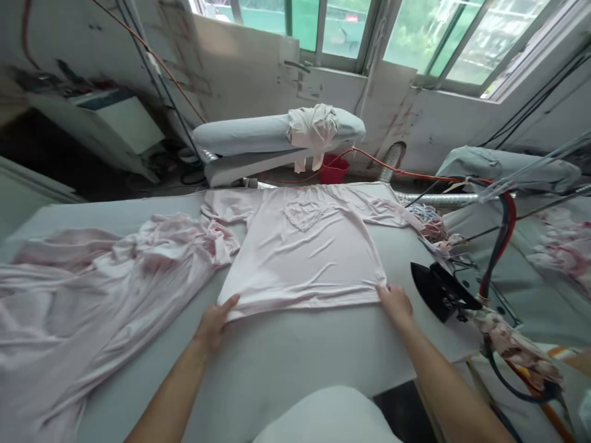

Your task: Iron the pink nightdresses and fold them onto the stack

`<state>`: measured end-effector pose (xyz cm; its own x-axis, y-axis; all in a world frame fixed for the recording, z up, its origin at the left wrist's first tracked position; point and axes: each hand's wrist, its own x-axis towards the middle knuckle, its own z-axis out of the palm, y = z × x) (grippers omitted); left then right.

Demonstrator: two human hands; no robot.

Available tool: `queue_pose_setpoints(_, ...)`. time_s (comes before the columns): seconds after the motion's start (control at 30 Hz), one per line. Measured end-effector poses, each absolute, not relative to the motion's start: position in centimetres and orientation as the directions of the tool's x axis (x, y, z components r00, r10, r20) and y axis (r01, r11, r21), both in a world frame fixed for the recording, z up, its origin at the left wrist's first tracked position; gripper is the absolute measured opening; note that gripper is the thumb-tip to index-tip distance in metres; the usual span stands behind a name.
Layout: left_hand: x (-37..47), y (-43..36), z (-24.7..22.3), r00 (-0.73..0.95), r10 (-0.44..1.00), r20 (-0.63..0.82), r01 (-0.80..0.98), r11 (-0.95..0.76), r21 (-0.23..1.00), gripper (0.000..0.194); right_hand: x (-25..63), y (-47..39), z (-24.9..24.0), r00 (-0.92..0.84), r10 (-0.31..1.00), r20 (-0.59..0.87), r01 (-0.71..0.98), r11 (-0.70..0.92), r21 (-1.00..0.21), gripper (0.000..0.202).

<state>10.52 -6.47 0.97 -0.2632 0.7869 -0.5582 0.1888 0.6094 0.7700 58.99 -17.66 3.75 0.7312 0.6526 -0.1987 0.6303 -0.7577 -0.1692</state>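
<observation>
A pale pink long-sleeved shirt (305, 258) lies spread on the covered ironing table (295, 351), its hem toward me and a heart-shaped ruffle on its chest. My left hand (216, 323) pinches the hem's left corner between thumb and fingers. At the right corner, my right hand (396, 303) grips the same hem. The cloth between both hands is drawn fairly straight, with soft wrinkles above. Just right of my right hand rests a black iron (443, 292), tilted on its side with its soleplate facing left.
A heap of pink garments (115, 289) covers the table's left side. Behind stands a padded sleeve board (249, 132) with a cloth (314, 126) wrapped round it. A red bucket (334, 168) is below it. Hoses and cables (501, 246) run to the iron at right.
</observation>
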Motion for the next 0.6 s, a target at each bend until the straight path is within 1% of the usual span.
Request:
queue_pose_setpoints(0.03,10.3,-6.8,1.3,-0.284,0.786,-0.550,0.178,0.607,0.775,0.037,59.3,-17.9,3.7,0.717,0.670,-0.193,0.640,-0.742,-0.199,0.039)
queue_pose_setpoints(0.07,9.8,-7.6,1.6,-0.306,0.785,-0.538,0.206,0.607,0.768,0.039,59.6,-18.5,3.7,0.705,0.684,-0.184,0.646,-0.728,-0.231,0.038)
queue_pose_setpoints(0.13,8.3,-10.1,1.9,-0.354,0.792,-0.497,0.361,0.607,0.708,0.043,60.7,-21.0,3.7,0.693,0.703,-0.158,0.649,-0.704,-0.288,0.038)
queue_pose_setpoints(0.23,6.0,-15.9,1.8,-0.374,0.825,-0.424,0.611,0.563,0.557,0.041,62.2,-27.2,2.9,0.641,0.749,-0.167,0.676,-0.654,-0.340,0.042)
queue_pose_setpoints(0.33,5.3,-22.1,1.1,-0.417,0.815,-0.402,0.731,0.563,0.385,0.041,63.2,-33.6,1.7,0.535,0.802,-0.266,0.734,-0.597,-0.323,0.037)
queue_pose_setpoints(0.43,5.9,-26.6,0.2,-0.545,0.739,-0.395,0.711,0.658,0.250,0.049,65.1,-35.9,2.2,0.403,0.788,-0.465,0.798,-0.551,-0.243,0.031)
queue_pose_setpoints(0.47,6.1,-27.8,-0.1,-0.596,0.711,-0.373,0.683,0.693,0.231,0.049,66.3,-35.4,3.0,0.344,0.806,-0.481,0.831,-0.500,-0.243,0.031)
queue_pose_setpoints(0.5,6.4,-28.9,-0.4,-0.638,0.687,-0.348,0.653,0.722,0.229,0.047,67.8,-34.3,4.1,0.296,0.853,-0.430,0.867,-0.429,-0.254,0.033)
queue_pose_setpoints(0.53,6.8,-30.0,-0.7,-0.669,0.664,-0.333,0.619,0.746,0.244,0.044,69.5,-32.7,5.3,0.270,0.913,-0.307,0.899,-0.353,-0.260,0.039)
queue_pose_setpoints(0.57,7.2,-31.3,-1.0,-0.693,0.634,-0.344,0.574,0.774,0.269,0.041,71.3,-30.8,6.6,0.264,0.954,-0.145,0.924,-0.293,-0.247,0.047)
queue_pose_setpoints(0.6,7.7,-32.8,-1.4,-0.705,0.597,-0.383,0.512,0.802,0.308,0.039,73.0,-28.8,7.9,0.286,0.958,0.009,0.937,-0.278,-0.213,0.057)
